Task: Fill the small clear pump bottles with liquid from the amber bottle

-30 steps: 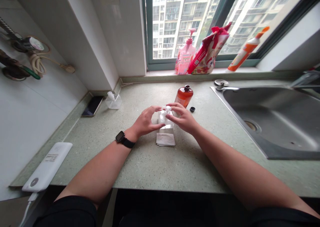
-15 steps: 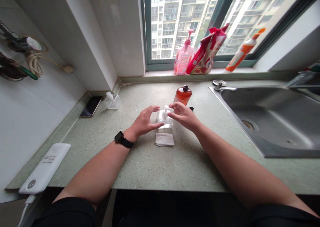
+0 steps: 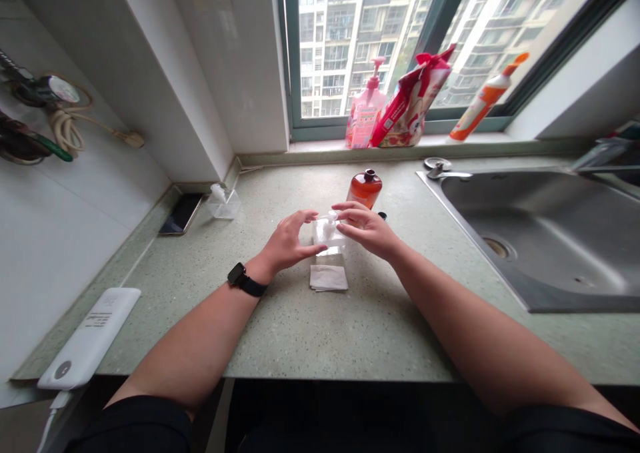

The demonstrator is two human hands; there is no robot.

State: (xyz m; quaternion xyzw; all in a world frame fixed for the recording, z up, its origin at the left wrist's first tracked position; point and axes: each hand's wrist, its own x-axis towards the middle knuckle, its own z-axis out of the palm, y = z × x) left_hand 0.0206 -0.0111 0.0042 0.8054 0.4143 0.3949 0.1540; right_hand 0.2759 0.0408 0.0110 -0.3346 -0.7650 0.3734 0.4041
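A clear, square pump bottle (image 3: 326, 240) with a white pump top stands on the counter between my hands. On its left side, my left hand (image 3: 290, 243) is open, thumb and fingers spread apart beside it. My right hand (image 3: 369, 232) is open too, fingers stretched out by the pump top; whether they touch it I cannot tell. Just in front of the bottle lies a folded white tissue (image 3: 329, 278). Behind my right hand stands an uncapped amber bottle of orange-red liquid (image 3: 365, 188), partly hidden, with a small black cap (image 3: 382, 216) nearby.
Left on the speckled counter (image 3: 300, 340) are a clear container (image 3: 225, 204), a phone (image 3: 181, 213) and a white power bank (image 3: 90, 336). A steel sink (image 3: 550, 233) lies right. The windowsill holds a pink pump bottle (image 3: 366, 116), a red pouch (image 3: 413, 103) and an orange-white bottle (image 3: 483, 106).
My right hand's fingers have straightened and shifted slightly left over the pump top. My left hand stays nearly where it was. The whole view has moved slightly.
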